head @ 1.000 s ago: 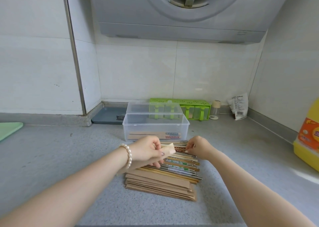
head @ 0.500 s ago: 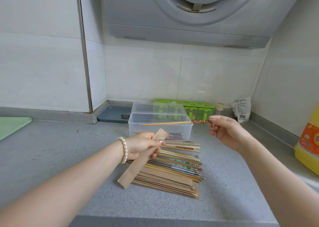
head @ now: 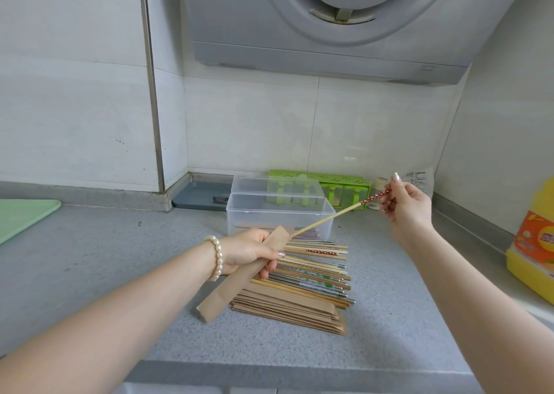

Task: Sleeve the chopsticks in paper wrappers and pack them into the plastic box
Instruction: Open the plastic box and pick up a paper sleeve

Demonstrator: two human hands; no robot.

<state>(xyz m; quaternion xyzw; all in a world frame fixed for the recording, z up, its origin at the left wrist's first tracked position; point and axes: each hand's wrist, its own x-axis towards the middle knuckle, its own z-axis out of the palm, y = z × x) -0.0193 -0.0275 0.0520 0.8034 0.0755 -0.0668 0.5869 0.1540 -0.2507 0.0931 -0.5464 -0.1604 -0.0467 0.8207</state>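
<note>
- Left hand (head: 250,251) gripping a brown paper wrapper (head: 239,276) near its open top, held at a slant above the desk (head: 105,273).
- Right hand (head: 404,206) pinching the red-patterned end of a chopstick (head: 332,216), tip just at the wrapper's mouth; cannot tell whether 1 stick or a pair.
- Plastic box (head: 278,216) open behind the hands, lid (head: 275,185) propped behind it; a few sleeved pieces visible through the wall.
- Loose chopsticks (head: 317,269) lying in a row just in front of the box, partly on a stack of spare wrappers (head: 287,311).
- Handling, judged: chopstick light, stiff, thin, likely to roll; hold at the thick patterned end and steer the tip in. Wrapper light and floppy, mouth apt to close flat or crease; hold near the opening, not squeezed tight.
- Writing: grey tray (head: 204,196) at the back carries a small label, looks like "GOOD TIMES", not fully legible. Yellow bottle (head: 533,252) at right has an orange label, print blurred. White packet (head: 419,181) in the corner shows print too small to read.
- Green rack (head: 344,184) behind the box, green mat (head: 24,218) at far left.
</note>
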